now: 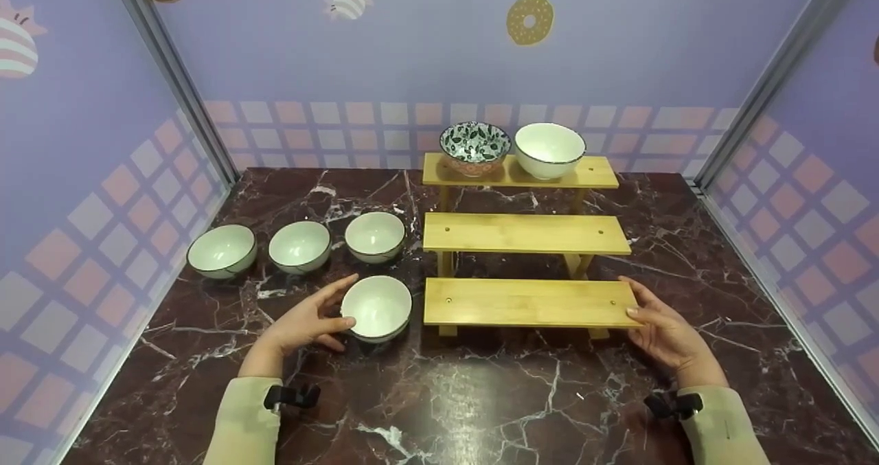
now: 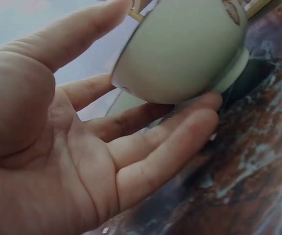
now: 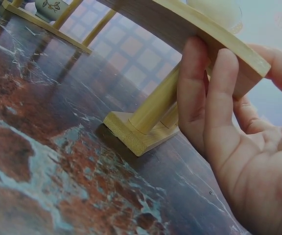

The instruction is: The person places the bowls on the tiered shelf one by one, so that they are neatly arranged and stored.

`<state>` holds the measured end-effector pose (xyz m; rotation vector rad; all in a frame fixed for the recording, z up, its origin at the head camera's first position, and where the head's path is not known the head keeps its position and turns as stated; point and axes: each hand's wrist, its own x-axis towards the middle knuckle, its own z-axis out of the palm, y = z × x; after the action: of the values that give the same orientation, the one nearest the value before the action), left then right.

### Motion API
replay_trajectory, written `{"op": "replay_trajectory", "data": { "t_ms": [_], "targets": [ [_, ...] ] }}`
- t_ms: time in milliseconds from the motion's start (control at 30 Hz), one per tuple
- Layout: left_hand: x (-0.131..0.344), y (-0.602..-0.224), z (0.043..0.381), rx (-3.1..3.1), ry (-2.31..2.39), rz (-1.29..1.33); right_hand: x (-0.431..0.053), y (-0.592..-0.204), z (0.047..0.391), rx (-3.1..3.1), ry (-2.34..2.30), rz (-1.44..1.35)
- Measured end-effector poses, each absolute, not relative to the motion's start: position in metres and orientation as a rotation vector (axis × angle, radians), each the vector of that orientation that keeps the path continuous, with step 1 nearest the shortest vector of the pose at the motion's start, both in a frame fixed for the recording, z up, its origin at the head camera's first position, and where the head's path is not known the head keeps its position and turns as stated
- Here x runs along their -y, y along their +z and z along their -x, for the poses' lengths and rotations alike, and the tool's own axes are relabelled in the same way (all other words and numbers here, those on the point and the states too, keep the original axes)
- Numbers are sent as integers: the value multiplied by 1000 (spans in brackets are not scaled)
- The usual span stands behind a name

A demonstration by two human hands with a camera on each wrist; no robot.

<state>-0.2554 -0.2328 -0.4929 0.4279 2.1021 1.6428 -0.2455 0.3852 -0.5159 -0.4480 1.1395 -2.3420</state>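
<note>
A white bowl with a dark rim (image 1: 377, 307) stands upright on the marble table, left of the lowest shelf board. My left hand (image 1: 309, 321) is spread at its left side, thumb and index finger right at the rim. In the left wrist view, the fingers reach loosely along the wall of the bowl (image 2: 190, 54), palm hollow. My right hand (image 1: 665, 331) grips the right end of the lowest board of a three-step wooden rack (image 1: 529, 301). The thumb lies on top of the board (image 3: 219, 29), while other fingers come up against its edge and underside.
Three similar bowls stand in a row at left, including a leftmost bowl (image 1: 222, 251). On the rack's top board sit a green-patterned bowl (image 1: 475, 145) and a white bowl (image 1: 549, 150). The middle board (image 1: 525, 233) is bare. Printed walls (image 1: 439, 53) enclose the marble table (image 1: 481, 403).
</note>
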Motion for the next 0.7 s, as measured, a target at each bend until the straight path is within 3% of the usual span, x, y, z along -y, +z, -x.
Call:
{"op": "replay_trajectory", "data": {
  "t_ms": [700],
  "targets": [
    [227, -513, 259, -1829, 1858, -350, -385, -516, 244, -1192, -2331, 419]
  ]
}}
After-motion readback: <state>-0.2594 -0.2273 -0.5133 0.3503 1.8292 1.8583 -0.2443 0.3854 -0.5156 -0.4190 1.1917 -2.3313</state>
